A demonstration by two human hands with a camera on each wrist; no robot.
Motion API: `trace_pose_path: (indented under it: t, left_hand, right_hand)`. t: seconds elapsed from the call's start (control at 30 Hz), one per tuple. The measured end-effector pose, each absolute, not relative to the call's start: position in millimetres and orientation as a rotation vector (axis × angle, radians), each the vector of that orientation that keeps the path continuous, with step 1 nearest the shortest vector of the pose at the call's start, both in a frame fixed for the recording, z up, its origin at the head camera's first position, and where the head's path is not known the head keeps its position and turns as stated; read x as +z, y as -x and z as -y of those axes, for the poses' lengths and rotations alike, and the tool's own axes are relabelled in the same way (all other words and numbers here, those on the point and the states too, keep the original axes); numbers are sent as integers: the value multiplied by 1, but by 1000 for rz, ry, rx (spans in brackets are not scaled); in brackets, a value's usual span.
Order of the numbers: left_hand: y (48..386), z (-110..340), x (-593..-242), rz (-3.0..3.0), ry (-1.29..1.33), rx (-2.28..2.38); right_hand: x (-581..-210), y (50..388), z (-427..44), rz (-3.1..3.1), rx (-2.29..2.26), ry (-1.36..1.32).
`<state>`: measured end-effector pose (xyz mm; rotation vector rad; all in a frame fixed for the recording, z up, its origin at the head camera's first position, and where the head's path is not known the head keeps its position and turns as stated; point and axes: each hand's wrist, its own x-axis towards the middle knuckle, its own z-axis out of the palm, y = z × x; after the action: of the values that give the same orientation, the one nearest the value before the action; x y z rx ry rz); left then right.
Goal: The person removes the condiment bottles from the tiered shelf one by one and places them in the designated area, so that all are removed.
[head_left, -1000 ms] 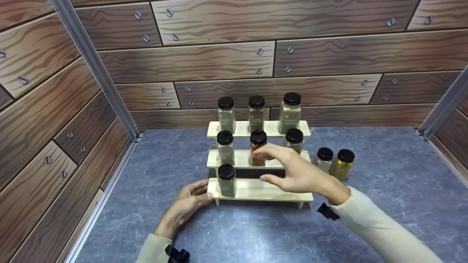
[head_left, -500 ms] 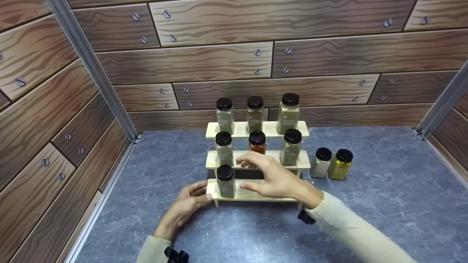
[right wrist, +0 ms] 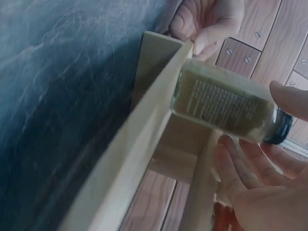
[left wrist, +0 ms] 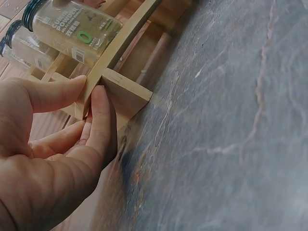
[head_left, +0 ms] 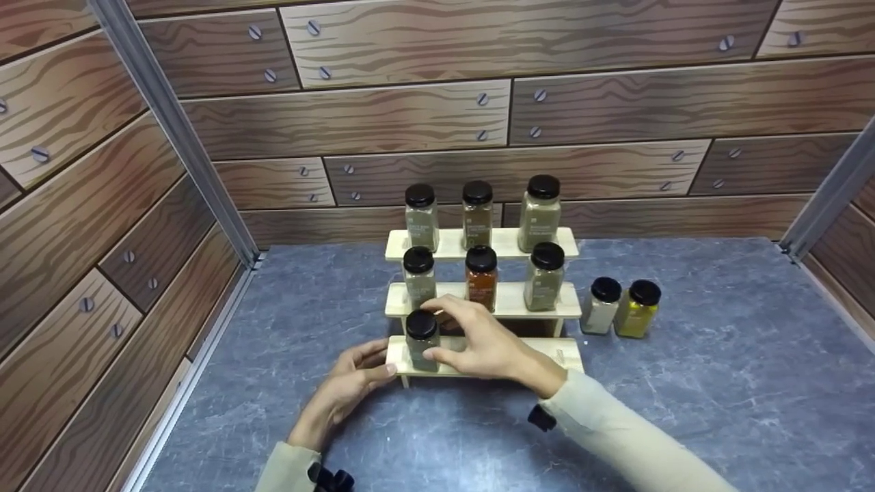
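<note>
A three-step light wooden spice rack [head_left: 506,352] stands on the table. My left hand [head_left: 348,383] pinches the left end of its lowest shelf between thumb and fingers, as the left wrist view shows closely. On that shelf stands a black-capped spice jar [head_left: 423,345]; its label in the left wrist view reads cumin powder. Around this cumin jar [right wrist: 221,101] curves my right hand [head_left: 485,342], with the thumb on one side near the cap and the fingers on the other. In the right wrist view the hand looks loosely spread, without a firm grip.
The middle shelf carries a pale jar [head_left: 419,273], a red-orange spice jar [head_left: 481,280] and a grey-green jar [head_left: 545,280]. Three more jars line the top shelf [head_left: 448,239]. Right of the rack, a whitish jar [head_left: 601,307] and a yellow jar [head_left: 637,311] stand on the table.
My right hand has moved left and slightly down, from before the middle shelf's right side to the cumin jar. My left hand keeps its place on the rack.
</note>
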<state>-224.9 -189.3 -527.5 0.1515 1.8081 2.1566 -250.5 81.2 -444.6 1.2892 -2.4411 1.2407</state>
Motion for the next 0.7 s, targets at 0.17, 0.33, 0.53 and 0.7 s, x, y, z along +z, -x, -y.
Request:
trace_pose_path:
  t: [0.17, 0.33, 0.53, 0.7]
  left_hand:
    - [225, 189, -527, -1813, -148, 2159]
    - [225, 189, -528, -1813, -145, 2156]
    - [225, 189, -528, -1799, -166, 2164]
    - [225, 189, -529, -1793, -159, 2168]
  right_hand:
    - [-450, 252, -72, 2422, 1338, -1280]
    - [-452, 251, -68, 2413, 1375, -1232]
    - [-450, 246, -67, 2406, 1383, -1203]
    - [-446, 244, -69, 2418, 1400, -1195]
